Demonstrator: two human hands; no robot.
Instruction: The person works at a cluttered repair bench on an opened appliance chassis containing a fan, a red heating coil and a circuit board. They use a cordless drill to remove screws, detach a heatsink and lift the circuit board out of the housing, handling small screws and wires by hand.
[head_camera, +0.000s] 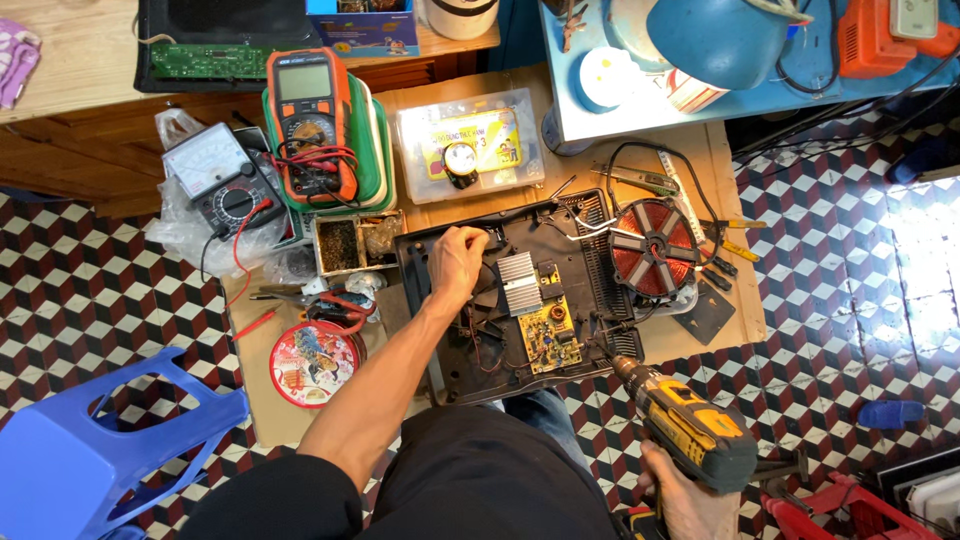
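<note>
An opened black appliance housing (450, 370) lies on a low wooden board. Inside it sit a yellow circuit board (548, 335), a ribbed metal heatsink (520, 282) and a black fan. My left hand (457, 262) rests inside the housing, its fingers curled on something by the fan, next to the heatsink; what it grips is hidden. My right hand (690, 500) holds a yellow and black cordless drill (690, 425), whose bit points at the housing's lower right corner near the circuit board. A copper induction coil (653, 247) lies tipped out to the right, still wired.
An orange multimeter (310, 125) and an analog meter (222, 180) stand at the left. A clear parts box (470, 145), a small tray of screws (358, 242) and a round tin lid (313, 363) are near. A blue plastic stool (90, 450) is lower left. Hand tools lie by the coil.
</note>
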